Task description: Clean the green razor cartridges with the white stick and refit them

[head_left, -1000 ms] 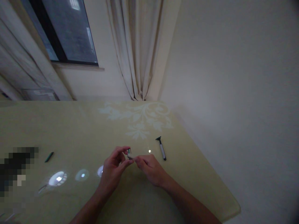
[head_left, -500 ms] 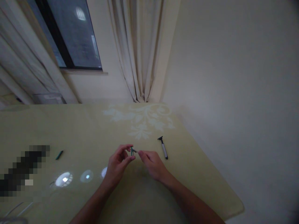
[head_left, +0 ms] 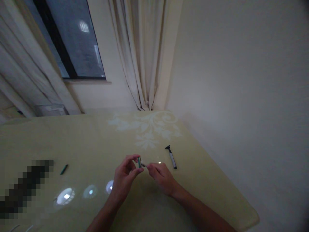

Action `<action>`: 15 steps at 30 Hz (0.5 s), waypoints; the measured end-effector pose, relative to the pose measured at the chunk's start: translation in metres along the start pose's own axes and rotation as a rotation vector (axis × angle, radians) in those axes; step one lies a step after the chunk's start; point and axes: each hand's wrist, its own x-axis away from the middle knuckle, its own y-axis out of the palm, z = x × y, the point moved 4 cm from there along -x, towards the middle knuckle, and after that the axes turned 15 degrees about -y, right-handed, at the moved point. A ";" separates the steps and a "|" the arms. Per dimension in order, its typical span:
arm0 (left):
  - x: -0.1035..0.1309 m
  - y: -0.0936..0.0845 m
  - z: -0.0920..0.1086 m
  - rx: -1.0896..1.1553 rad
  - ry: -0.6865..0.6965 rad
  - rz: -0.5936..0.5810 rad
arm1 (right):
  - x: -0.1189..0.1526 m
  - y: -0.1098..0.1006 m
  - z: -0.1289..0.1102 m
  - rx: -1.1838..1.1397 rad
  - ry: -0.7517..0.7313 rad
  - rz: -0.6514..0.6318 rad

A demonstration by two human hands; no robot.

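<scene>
Between the thumb and fingertips of my left hand (head_left: pixel 125 172) a small green razor cartridge (head_left: pixel 139 162) stands upright, just above the table. My right hand (head_left: pixel 160 176) is closed around a thin grey shaft (head_left: pixel 144 165), whose far end meets or nearly touches the cartridge's right side. Most of the shaft is hidden in my right fist, so its kind is unclear. Beyond my right hand lies a razor (head_left: pixel 172 158) with a grey and black handle and a dark head. Another narrow green piece (head_left: pixel 64 169) rests on the table far to the left.
The pale, glossy table (head_left: pixel 96 138) has a white floral pattern at its back and a slanting right edge. A pixelated dark shape (head_left: pixel 26 187) is at the left. Behind the table are curtains (head_left: pixel 142 58), a window (head_left: pixel 74 38) and a plain wall (head_left: pixel 236 80).
The view has tilted up slightly, so the table sits lower. Both hands keep their grips, while the right fingers show a little farther from the cartridge.
</scene>
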 end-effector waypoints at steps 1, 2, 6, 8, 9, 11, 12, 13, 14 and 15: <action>0.000 0.000 -0.001 0.005 0.002 0.003 | 0.000 0.001 -0.001 -0.002 -0.006 -0.018; 0.001 0.000 -0.001 0.009 0.004 0.007 | 0.000 0.001 -0.001 0.003 -0.005 -0.024; 0.001 0.001 -0.004 0.000 -0.001 0.002 | -0.001 -0.003 0.000 0.022 0.031 0.036; 0.001 0.000 -0.006 -0.005 0.005 -0.002 | -0.001 -0.003 0.001 0.015 0.028 0.039; 0.000 -0.001 -0.006 -0.009 0.014 -0.001 | -0.001 -0.003 0.000 0.013 0.024 0.025; -0.002 -0.005 -0.006 -0.014 0.037 0.016 | 0.000 -0.001 0.000 0.020 0.021 -0.007; -0.003 -0.007 -0.006 -0.014 0.044 0.028 | 0.000 0.000 0.000 0.034 0.025 -0.011; -0.004 -0.009 -0.006 -0.014 0.045 0.039 | 0.000 0.000 0.000 0.050 0.035 -0.006; -0.004 -0.011 -0.006 -0.014 0.041 0.048 | 0.000 0.000 0.000 0.064 0.046 0.010; -0.005 -0.012 -0.006 -0.013 0.035 0.052 | 0.000 -0.001 0.000 0.069 0.056 0.028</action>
